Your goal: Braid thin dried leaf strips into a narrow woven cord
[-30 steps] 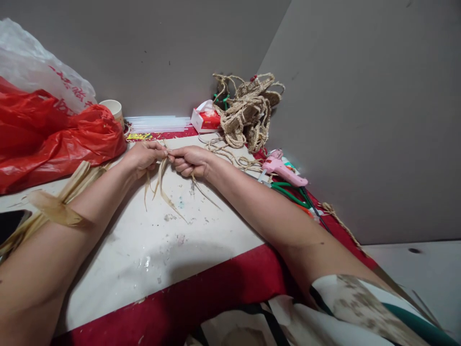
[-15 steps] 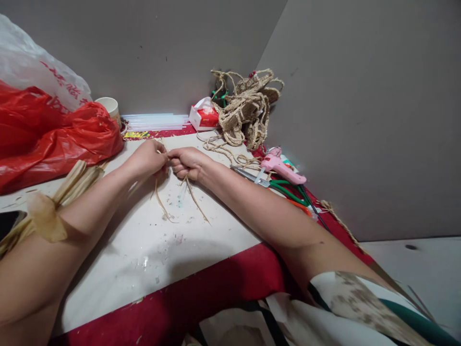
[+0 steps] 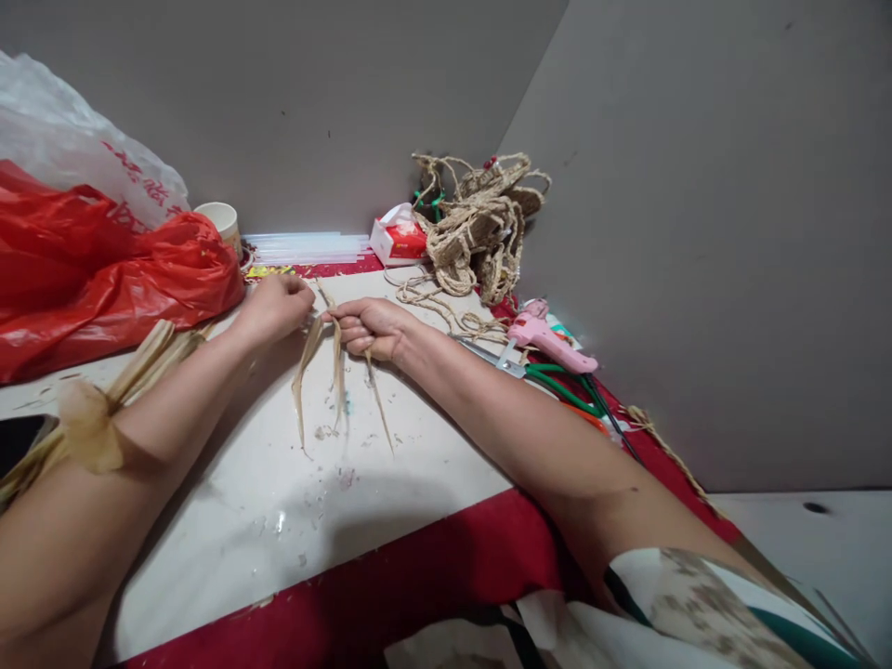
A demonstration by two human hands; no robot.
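Note:
My right hand (image 3: 374, 325) pinches several pale tan strips of dried corn husk (image 3: 338, 358) between thumb and fingers. Their loose ends hang down toward the white board (image 3: 411, 465), and a short twisted end sticks up past the fingertips. Just left of it is my left hand (image 3: 280, 305), fingers curled together and slightly apart from the strips. Whatever its fingertips may hold is hidden. A tied bundle of dried husks (image 3: 143, 362) lies beside my left forearm, which partly covers it.
Left stand a red plastic bag (image 3: 104, 279) and a paper cup (image 3: 221, 221). Clear glue sticks (image 3: 307, 248), a tissue box (image 3: 400, 237) and a heap of braided cord (image 3: 480, 223) line the wall. Near my right forearm lie a pink glue gun (image 3: 550, 339) and green-handled scissors (image 3: 557, 376).
My left hand has moved apart from the right, up and left. More husk strips now hang visibly from my right hand, which has turned to show more of its fingers.

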